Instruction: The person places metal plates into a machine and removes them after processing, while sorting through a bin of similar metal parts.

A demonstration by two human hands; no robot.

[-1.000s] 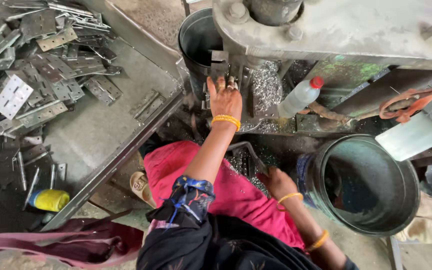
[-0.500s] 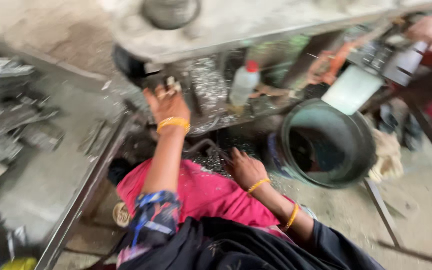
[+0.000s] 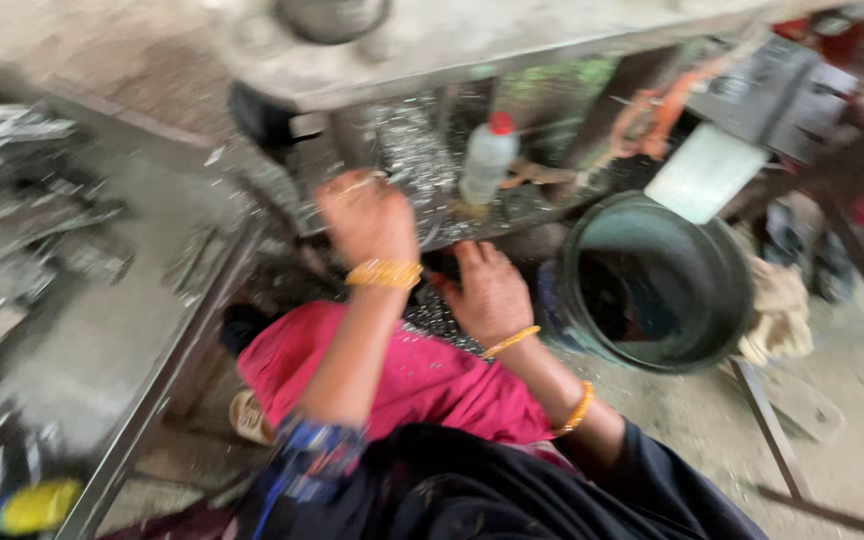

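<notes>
Your left hand [image 3: 367, 215] is raised in front of the machine [image 3: 472, 40], fingers bent; it maybe pinches a small thin metal piece, but the blur does not let you tell. Your right hand [image 3: 490, 292] rests flat and open on the metal scraps [image 3: 430, 312] over your pink cloth [image 3: 402, 375]. The hands are near each other but apart. The scraps look sharp, so pressing the palm down could cut it, and the plastic bottle [image 3: 487, 160] just beyond your left hand could be knocked over

Left hand [image 3: 367, 215]: lowered from the machine's dark opening toward the shavings. Right hand [image 3: 490, 290]: risen, now just beside left hand.
</notes>
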